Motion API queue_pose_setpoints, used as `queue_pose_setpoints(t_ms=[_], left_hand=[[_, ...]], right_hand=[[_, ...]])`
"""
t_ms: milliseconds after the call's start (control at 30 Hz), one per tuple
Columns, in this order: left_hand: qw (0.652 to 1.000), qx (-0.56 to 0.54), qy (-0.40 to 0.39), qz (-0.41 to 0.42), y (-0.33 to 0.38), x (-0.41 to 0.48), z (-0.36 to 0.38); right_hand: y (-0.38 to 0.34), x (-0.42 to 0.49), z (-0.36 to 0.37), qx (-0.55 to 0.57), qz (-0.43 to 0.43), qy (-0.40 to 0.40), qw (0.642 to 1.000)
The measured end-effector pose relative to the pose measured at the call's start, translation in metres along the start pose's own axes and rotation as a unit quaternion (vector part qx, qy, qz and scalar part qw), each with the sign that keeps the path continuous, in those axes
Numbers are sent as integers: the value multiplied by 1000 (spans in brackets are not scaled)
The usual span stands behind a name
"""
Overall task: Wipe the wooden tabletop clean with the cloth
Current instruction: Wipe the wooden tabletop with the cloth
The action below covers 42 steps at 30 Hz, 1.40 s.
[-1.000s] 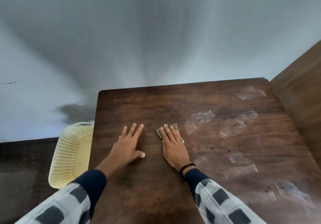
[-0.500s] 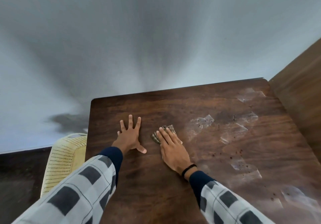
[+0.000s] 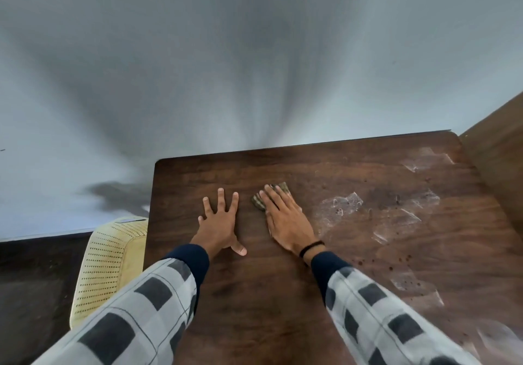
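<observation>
The dark wooden tabletop [image 3: 254,294] fills the lower right of the head view. My right hand [image 3: 285,220] lies flat with straight fingers on a small folded brownish cloth [image 3: 259,201], pressing it to the wood; only the cloth's far edges show past the fingers. My left hand [image 3: 219,223] rests flat on the bare wood just left of it, fingers spread, holding nothing. To the right of the cloth the surface carries whitish smears [image 3: 339,209] and small dark specks [image 3: 393,267].
A cream perforated plastic basket [image 3: 107,268] stands on the dark floor against the table's left edge. A wooden panel [image 3: 501,172] rises along the right side. A pale wall runs behind the table's far edge.
Both hands have slid toward the far edge of the table, the right one carrying the cloth along under it. The left hand has moved further forward and its fingers are spread wider.
</observation>
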State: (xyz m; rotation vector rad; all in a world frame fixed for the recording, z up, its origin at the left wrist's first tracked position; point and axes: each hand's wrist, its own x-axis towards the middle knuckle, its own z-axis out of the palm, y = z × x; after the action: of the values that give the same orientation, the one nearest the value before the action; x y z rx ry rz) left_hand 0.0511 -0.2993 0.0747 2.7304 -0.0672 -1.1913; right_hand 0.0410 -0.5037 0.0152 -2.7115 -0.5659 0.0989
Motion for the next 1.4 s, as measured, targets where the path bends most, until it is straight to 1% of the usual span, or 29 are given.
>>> queue_pose_setpoints(t_ms=[33,67,167,200,233,267,333,400,433,467,567,633,667,700,767,833,867,900,967,1033,1067,1100,1200,1233,1267,1333,1400], left_hand=[[1000,0,0,2,0,0,0],[1000,-3,1,4,-1,1,-1],[1000,-6,7,2,-2,-1,0],[1000,-4,7,2,-3,-1,0],[1000,-4,7,3,-2,0,0],[1000,-3,7,5,-2,0,0],[1000,0,7,7,0,0,-1],[1000,0,1,4,0,0,-1],[1000,1,0,3,0,-1,-2],[1000,2,-1,3,0,-1,-2],[1000,1,-2,0,0,-2,-3],[1000,3,-1,0,-1,-2,-2],[1000,4,-1,1,-1,-1,-2],[1000,5,1,3,0,-1,-1],[1000,7,4,5,0,-1,-1],[1000,7,1,4,0,-1,-1],[1000,7,1,5,0,-1,-1],[1000,8,3,7,-1,-1,-2],[1000,7,9,5,-2,-1,0],[1000,9,12,6,-3,-1,1],[1000,7,12,7,-3,-1,1],[1000,4,12,9,-2,0,1],[1000,3,10,8,-3,0,0],[1000,4,8,7,-3,0,0],[1000,5,8,6,-3,0,0],[1000,8,11,6,-3,0,1],[1000,8,12,6,-4,-1,0]], right_hand=[[10,14,-5,-7,-3,-10,1000],[21,29,-11,-3,23,-10,1000],[35,55,-16,28,167,25,985],[27,52,-12,29,188,38,981],[16,45,-6,26,182,41,982],[3,34,0,18,151,38,988],[-9,16,5,16,54,12,998],[3,23,-4,11,-22,-16,1000],[12,34,-8,-3,-32,-18,999],[22,48,-12,-8,-17,-18,1000],[42,77,-16,16,133,20,991],[28,77,-8,26,209,50,976],[16,71,-1,31,211,52,976],[3,60,5,28,188,48,981],[-10,44,9,23,95,31,995],[3,52,-2,13,25,19,999],[15,64,-7,7,22,22,999],[27,79,-11,7,44,31,999],[46,98,-19,22,128,49,990],[37,98,-16,31,179,63,981],[26,91,-11,30,180,67,981],[15,82,-7,26,157,62,985],[10,66,-7,8,26,19,999],[18,72,-11,-1,11,12,1000],[28,81,-14,-5,20,9,1000],[47,100,-20,5,91,18,996],[49,104,-18,17,163,43,985]])
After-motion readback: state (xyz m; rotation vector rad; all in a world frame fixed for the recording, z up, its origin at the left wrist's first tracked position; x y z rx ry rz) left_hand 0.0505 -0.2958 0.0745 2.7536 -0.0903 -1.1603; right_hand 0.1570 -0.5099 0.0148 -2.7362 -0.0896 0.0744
